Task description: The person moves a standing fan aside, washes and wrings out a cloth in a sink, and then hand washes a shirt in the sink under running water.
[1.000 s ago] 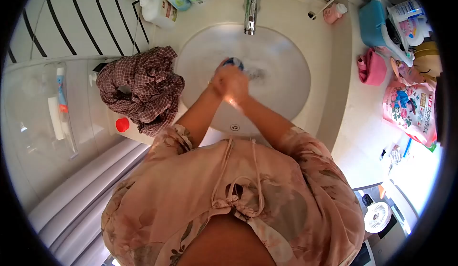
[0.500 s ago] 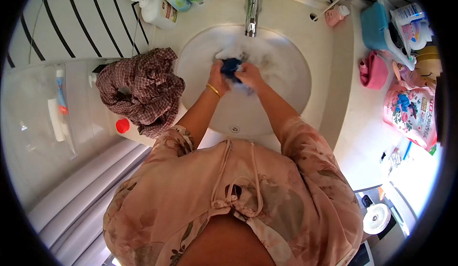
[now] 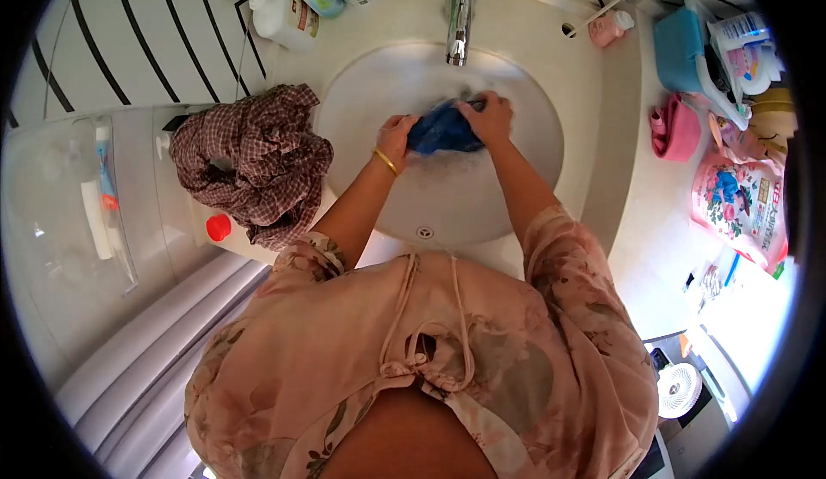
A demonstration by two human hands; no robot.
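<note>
A wet blue cloth (image 3: 446, 129) is stretched between my hands over the soapy water in the white sink (image 3: 344, 182). My left hand (image 3: 397, 138), with a gold bangle at the wrist, grips the cloth's left end. On its right end my right hand (image 3: 487, 119) is closed, the thumb lying over the fabric. What kind of cloth it is I cannot make out. Above the hands hangs the chrome faucet (image 3: 459, 19).
A crumpled brown checked garment (image 3: 249, 156) lies left of the sink, beside a red cap (image 3: 218, 227). A white pump bottle (image 3: 282, 16) and green bottles stand behind. To the right are a pink cloth (image 3: 675, 128), a blue container (image 3: 680, 45) and a detergent bag (image 3: 736, 208).
My hands have moved apart, the right one going right and slightly up. The blue cloth, bunched up before, is now spread wider between them.
</note>
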